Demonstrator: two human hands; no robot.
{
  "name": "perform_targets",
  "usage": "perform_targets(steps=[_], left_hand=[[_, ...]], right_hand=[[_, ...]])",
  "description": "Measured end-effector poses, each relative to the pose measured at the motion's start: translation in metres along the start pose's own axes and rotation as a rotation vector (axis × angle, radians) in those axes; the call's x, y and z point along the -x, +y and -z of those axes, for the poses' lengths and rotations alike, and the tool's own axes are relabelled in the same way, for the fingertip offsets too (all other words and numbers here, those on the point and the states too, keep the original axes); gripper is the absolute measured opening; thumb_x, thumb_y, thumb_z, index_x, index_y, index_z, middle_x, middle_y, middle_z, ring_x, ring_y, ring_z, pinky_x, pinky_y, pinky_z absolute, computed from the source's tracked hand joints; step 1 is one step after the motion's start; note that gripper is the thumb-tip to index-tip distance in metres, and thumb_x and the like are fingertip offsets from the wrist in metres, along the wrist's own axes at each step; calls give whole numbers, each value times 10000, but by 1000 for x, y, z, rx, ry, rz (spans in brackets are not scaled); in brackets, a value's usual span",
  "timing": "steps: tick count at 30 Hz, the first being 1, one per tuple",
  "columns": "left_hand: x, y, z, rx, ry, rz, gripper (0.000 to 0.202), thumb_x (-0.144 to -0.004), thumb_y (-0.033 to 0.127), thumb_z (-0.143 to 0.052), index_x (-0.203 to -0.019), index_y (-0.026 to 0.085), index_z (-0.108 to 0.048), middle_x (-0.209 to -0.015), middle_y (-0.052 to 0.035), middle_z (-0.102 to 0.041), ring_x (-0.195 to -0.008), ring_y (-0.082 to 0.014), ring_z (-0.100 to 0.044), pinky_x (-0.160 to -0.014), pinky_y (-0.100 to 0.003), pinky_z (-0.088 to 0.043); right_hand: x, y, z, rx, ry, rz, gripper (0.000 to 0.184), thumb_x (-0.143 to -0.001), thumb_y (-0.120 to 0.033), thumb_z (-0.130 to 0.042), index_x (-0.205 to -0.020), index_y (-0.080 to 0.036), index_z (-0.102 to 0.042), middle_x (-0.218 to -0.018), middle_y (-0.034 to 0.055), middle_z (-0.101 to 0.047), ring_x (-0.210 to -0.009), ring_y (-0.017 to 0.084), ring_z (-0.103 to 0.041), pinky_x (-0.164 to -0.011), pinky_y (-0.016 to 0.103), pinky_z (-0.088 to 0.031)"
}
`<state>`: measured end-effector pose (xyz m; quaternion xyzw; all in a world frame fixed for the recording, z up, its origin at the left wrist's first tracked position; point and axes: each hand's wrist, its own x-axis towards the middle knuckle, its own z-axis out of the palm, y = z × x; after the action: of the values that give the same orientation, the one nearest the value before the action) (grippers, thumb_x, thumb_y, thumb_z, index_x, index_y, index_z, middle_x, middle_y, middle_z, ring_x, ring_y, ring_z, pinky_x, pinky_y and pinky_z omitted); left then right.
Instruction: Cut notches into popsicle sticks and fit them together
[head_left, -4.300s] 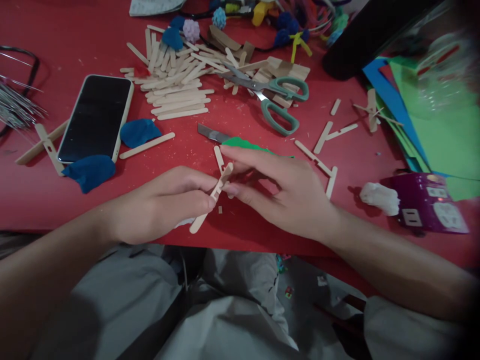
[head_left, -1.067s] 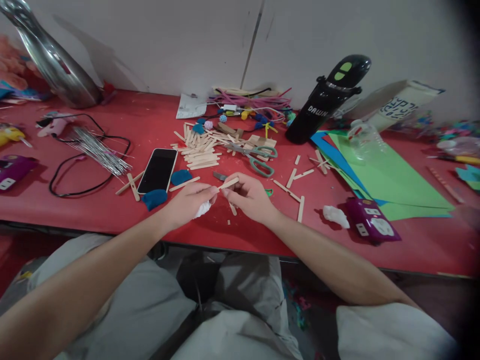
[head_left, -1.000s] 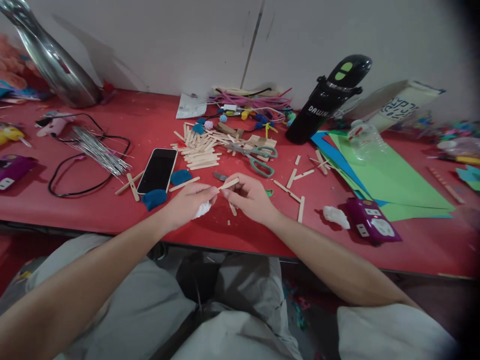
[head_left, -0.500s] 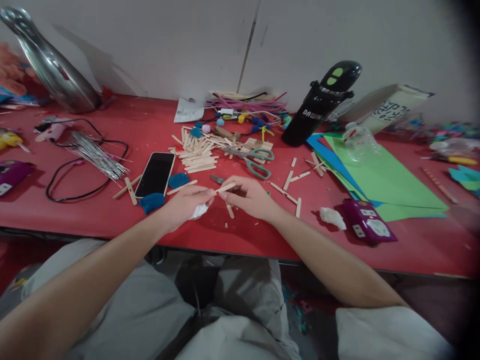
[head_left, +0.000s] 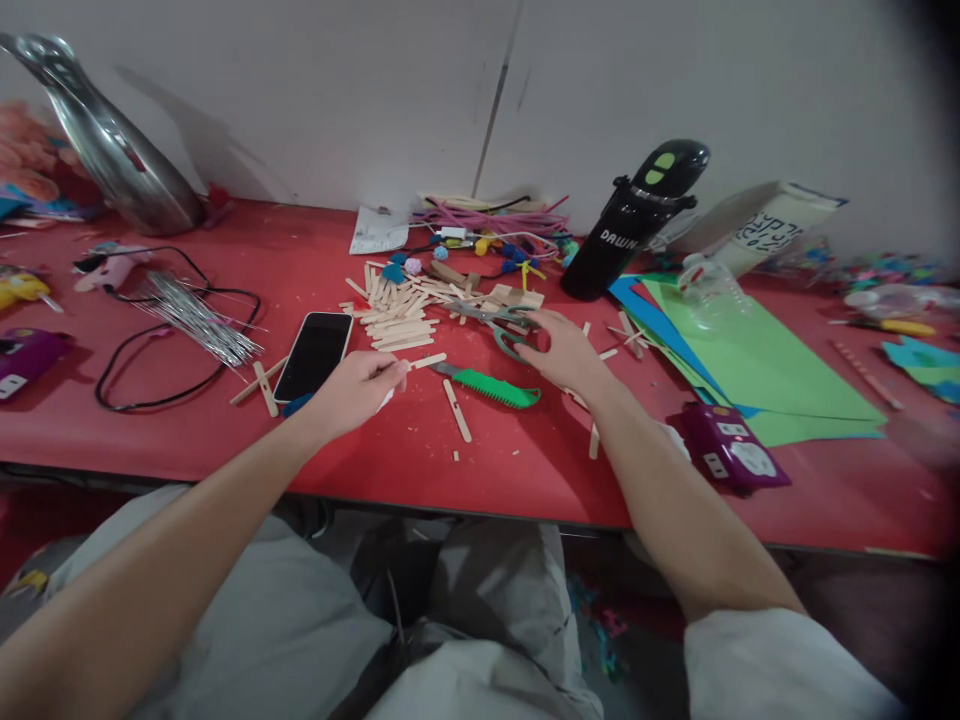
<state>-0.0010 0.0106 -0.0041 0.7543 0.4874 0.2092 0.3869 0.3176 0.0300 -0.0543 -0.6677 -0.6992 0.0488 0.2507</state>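
My left hand [head_left: 361, 392] is closed in a pinch on a wooden craft stick [head_left: 427, 361], whose end points to the right. A bit of white material shows under those fingers. My right hand [head_left: 562, 345] has its thumb and fingers apart around the grey-green handles of the scissors [head_left: 510, 328], which lie on the table; the fingers partly hide the handles. Between my hands lies a green-handled cutter [head_left: 496, 387] with its blade toward the left. In front of it is a single notched craft stick [head_left: 457, 411].
A heap of craft sticks [head_left: 397, 315] lies behind my hands. The phone [head_left: 315, 355] is at left, with wires [head_left: 199, 318] beyond it. A black bottle [head_left: 619, 230] leans against the wall; coloured paper [head_left: 772, 350] and a purple power socket [head_left: 731, 447] are at right.
My right hand has left the craft stick and moved right and up to the scissors, uncovering the green cutter. My left hand keeps the stick and has shifted slightly left.
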Motion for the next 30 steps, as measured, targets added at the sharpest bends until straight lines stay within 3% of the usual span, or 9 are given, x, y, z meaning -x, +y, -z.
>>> perform_targets(steps=[4,11,17,21,23,25,28,30], left_hand=[[-1,-1,-3,-11,-11,1,375,-885,447,-445,-651,177,-556,-524,33,-436,-505,-110,-416,-532,-257,-291],[4,0,-11,-17,-59,-1,381,-884,464,-435,-666,180,-565,-534,29,-434,-526,-122,-423,-542,-262,-292],[4,3,-10,-24,-91,10,397,-895,475,-411,-683,176,-562,-561,22,-449,-541,-121,-434,-550,-266,-305],[1,-1,-7,-38,-101,24,392,-884,486,-407,-694,179,-561,-550,26,-448,-526,-121,-441,-542,-266,-316],[-1,-4,-7,-59,-104,33,386,-878,480,-415,-677,182,-555,-551,22,-462,-528,-123,-455,-545,-270,-324],[-3,-8,-8,-89,-105,44,370,-873,458,-421,-650,187,-535,-549,18,-471,-533,-127,-467,-550,-275,-330],[-4,-13,-8,-147,-101,47,338,-877,411,-403,-633,198,-499,-551,15,-477,-542,-133,-471,-558,-281,-329],[-4,-15,-8,-201,-94,39,326,-884,388,-384,-632,203,-480,-562,10,-486,-553,-141,-470,-572,-290,-325]], right_hand=[[0,-3,3,82,1,-61,556,-752,-387,-677,-1264,-170,-652,-1246,194,-654,-1161,456,-528,-940,654,-391],[5,-11,13,58,-43,6,485,-663,-368,-735,-1104,-166,-729,-1037,139,-701,-1004,352,-564,-876,493,-456],[9,-14,18,-49,-24,65,373,-743,-420,-706,-1022,-173,-730,-1056,129,-710,-994,301,-612,-891,454,-466],[16,-34,22,-138,31,125,309,-892,-442,-561,-963,-180,-709,-1010,109,-709,-906,236,-637,-825,374,-489],[23,-47,23,-216,-87,234,347,-891,-501,-580,-918,-178,-704,-925,93,-697,-836,219,-636,-745,335,-483],[29,-58,22,-127,-247,275,438,-805,-565,-675,-1029,-188,-694,-980,92,-684,-842,234,-632,-711,331,-467],[37,-66,21,-12,-452,255,366,-848,-451,-642,-1130,-218,-668,-1082,97,-669,-941,257,-634,-776,344,-463],[40,-67,20,-5,-470,221,274,-891,-340,-561,-1109,-206,-659,-1089,106,-670,-979,266,-627,-820,357,-455]])
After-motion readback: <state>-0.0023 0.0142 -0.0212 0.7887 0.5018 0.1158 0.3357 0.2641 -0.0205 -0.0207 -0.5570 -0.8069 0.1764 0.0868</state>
